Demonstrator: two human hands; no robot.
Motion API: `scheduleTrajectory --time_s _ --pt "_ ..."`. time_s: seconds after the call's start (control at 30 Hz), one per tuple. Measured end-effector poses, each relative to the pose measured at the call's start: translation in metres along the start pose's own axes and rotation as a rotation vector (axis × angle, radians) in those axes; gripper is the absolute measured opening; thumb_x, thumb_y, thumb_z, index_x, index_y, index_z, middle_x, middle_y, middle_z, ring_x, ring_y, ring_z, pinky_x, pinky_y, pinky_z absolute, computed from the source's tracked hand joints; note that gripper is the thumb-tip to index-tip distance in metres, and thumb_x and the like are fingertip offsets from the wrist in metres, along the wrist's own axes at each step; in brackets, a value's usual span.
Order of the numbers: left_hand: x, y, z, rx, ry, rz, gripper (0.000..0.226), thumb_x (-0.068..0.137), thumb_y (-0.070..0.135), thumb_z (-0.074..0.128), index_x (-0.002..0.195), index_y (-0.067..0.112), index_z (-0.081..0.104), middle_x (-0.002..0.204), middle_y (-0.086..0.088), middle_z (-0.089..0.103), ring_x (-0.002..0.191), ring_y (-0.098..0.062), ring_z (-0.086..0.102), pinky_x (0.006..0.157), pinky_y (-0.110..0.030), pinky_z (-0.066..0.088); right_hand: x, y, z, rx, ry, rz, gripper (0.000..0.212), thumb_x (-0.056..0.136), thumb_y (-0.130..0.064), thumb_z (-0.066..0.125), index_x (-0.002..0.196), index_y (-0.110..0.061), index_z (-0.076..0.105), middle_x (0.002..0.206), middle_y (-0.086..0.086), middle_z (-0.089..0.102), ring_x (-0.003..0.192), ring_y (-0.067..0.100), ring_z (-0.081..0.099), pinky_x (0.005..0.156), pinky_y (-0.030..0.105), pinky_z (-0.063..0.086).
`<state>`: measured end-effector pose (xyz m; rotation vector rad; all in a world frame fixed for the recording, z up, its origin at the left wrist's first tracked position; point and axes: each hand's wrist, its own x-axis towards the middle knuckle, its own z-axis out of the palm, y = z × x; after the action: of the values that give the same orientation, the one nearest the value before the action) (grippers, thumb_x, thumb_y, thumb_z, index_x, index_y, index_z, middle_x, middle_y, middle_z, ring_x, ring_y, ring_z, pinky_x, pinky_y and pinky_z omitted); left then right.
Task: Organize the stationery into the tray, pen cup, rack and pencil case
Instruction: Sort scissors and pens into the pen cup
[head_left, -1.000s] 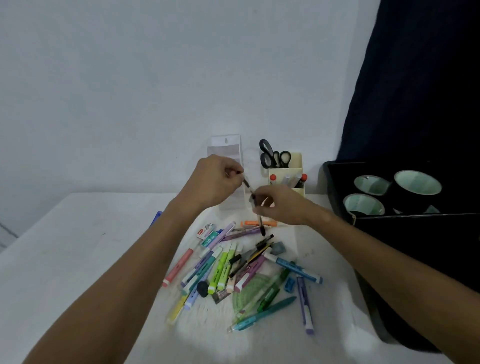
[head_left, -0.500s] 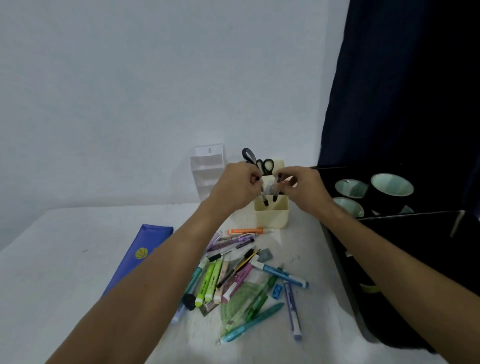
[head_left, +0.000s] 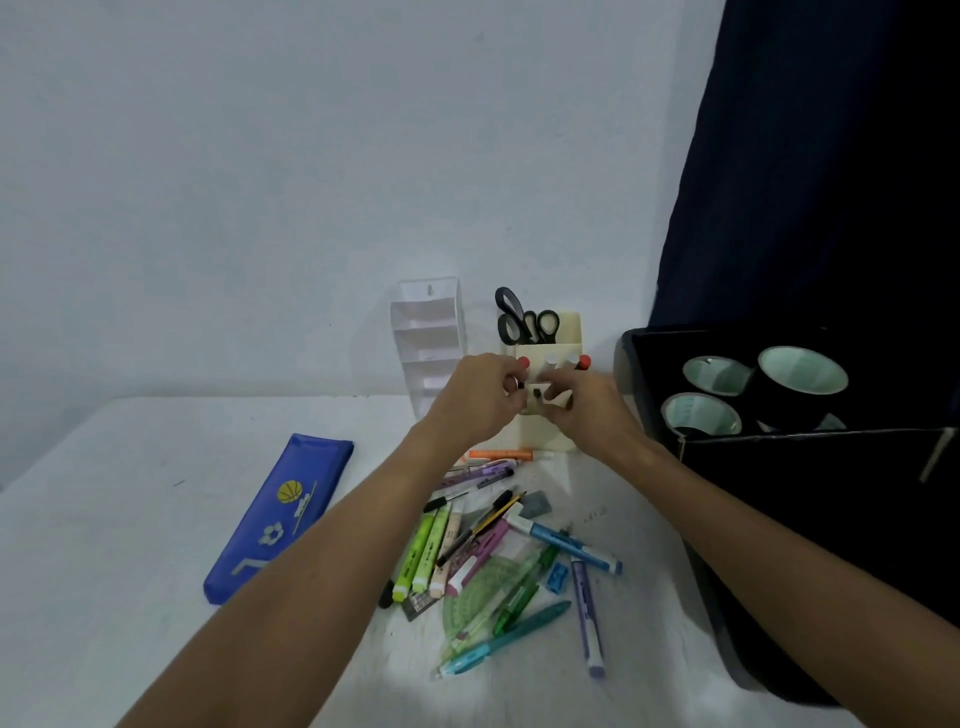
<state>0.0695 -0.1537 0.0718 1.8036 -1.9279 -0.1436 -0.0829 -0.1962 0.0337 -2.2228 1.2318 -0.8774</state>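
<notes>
Head view, hands: left hand (head_left: 480, 397) and right hand (head_left: 582, 402) meet at frame centre, fingers curled on small dark items, too small to name.
Pen cup: pen cup (head_left: 563, 441) directly behind both hands.
Loose pens: pens (head_left: 498, 551) below, lower centre, equally near.

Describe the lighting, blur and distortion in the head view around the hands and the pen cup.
Head view: dim, bluish, even light with a brighter patch on the table near the bottom; the left hand and right hand look soft at the pen cup, so what they pinch is unclear; wide-angle stretch enlarges the forearms toward the lower edge.
</notes>
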Motion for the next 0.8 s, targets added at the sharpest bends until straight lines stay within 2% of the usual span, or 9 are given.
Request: scheduleTrajectory --time_s 0.1,0.2,0.3,0.4,0.43,0.5,0.6,0.7,0.8 --pt "-0.005 -0.008 0.000 0.006 -0.007 -0.005 0.026 0.086 0.021 0.061 0.111 0.015 0.069 0.096 0.000 0.069 0.076 -0.008 0.053 0.073 -0.016 0.038 -0.005 -0.002 0.000 0.032 0.024 -0.018 0.052 0.081 -0.012 0.073 0.129 -0.021 0.055 0.104 -0.003 0.059 0.069 0.004 0.050 0.070 0.024 0.049" --pt "-0.013 -0.022 -0.004 0.030 -0.022 -0.060 0.029 0.087 0.020 0.061 0.115 0.017 0.066 0.098 0.002 0.067 0.079 -0.009 0.052 0.076 -0.017 0.039 -0.009 -0.009 0.001 0.011 0.063 -0.098 0.039 0.080 -0.012 0.073 0.117 -0.017 0.061 0.095 -0.003 0.054 0.067 -0.003 0.044 0.064 0.012 0.039" --pt "-0.024 -0.041 -0.011 0.076 -0.134 -0.131 0.030 0.086 0.019 0.063 0.116 0.015 0.065 0.103 -0.001 0.066 0.080 -0.011 0.053 0.075 -0.019 0.039 -0.015 -0.023 0.004 0.004 -0.086 -0.158 0.021 0.083 -0.013 0.070 0.105 -0.012 0.068 0.090 -0.004 0.060 0.064 -0.003 0.046 0.059 0.006 0.036" --pt "-0.039 -0.058 -0.012 0.191 -0.330 -0.163 0.030 0.084 0.020 0.064 0.113 0.015 0.067 0.106 -0.003 0.068 0.086 -0.014 0.057 0.076 -0.019 0.039 -0.022 -0.036 0.016 -0.042 -0.297 -0.260 0.017 0.085 -0.012 0.068 0.101 -0.011 0.072 0.093 -0.001 0.069 0.063 -0.005 0.050 0.061 0.001 0.037" --pt "-0.043 -0.063 -0.012 0.210 -0.375 -0.174 0.028 0.083 0.020 0.064 0.111 0.016 0.068 0.105 -0.003 0.069 0.089 -0.016 0.060 0.076 -0.018 0.040 -0.023 -0.039 0.022 -0.065 -0.368 -0.288 0.018 0.084 -0.012 0.067 0.102 -0.011 0.073 0.097 0.001 0.071 0.067 -0.003 0.054 0.065 0.002 0.038" --pt "-0.052 -0.069 -0.010 0.225 -0.442 -0.190 0.026 0.083 0.021 0.065 0.107 0.017 0.071 0.104 -0.002 0.070 0.094 -0.018 0.063 0.076 -0.019 0.042 -0.026 -0.042 0.034 -0.141 -0.524 -0.304 0.026 0.084 -0.015 0.067 0.110 -0.013 0.071 0.108 0.005 0.071 0.087 0.008 0.063 0.078 0.014 0.045" --pt "-0.064 -0.075 -0.005 0.241 -0.505 -0.198 0.029 0.082 0.031 0.068 0.106 0.016 0.073 0.103 -0.004 0.071 0.094 -0.019 0.064 0.075 -0.021 0.042 -0.031 -0.042 0.051 -0.319 -0.728 -0.310 0.037 0.087 -0.025 0.066 0.122 -0.015 0.063 0.122 0.006 0.063 0.108 0.022 0.059 0.092 0.032 0.049" --pt "-0.073 -0.081 0.001 0.231 -0.528 -0.208 0.034 0.081 0.036 0.069 0.109 0.016 0.072 0.104 -0.005 0.071 0.095 -0.021 0.064 0.075 -0.021 0.041 -0.036 -0.044 0.062 -0.356 -0.836 -0.352 0.031 0.088 -0.021 0.062 0.119 -0.016 0.065 0.118 0.007 0.065 0.103 0.025 0.062 0.088 0.034 0.051" --pt "-0.077 -0.083 0.005 0.235 -0.511 -0.205 0.026 0.084 0.027 0.067 0.106 0.015 0.073 0.104 -0.005 0.072 0.099 -0.022 0.063 0.077 -0.020 0.040 -0.041 -0.049 0.073 -0.331 -0.864 -0.404 0.026 0.089 -0.018 0.062 0.114 -0.014 0.067 0.111 0.006 0.069 0.097 0.023 0.064 0.087 0.037 0.052"
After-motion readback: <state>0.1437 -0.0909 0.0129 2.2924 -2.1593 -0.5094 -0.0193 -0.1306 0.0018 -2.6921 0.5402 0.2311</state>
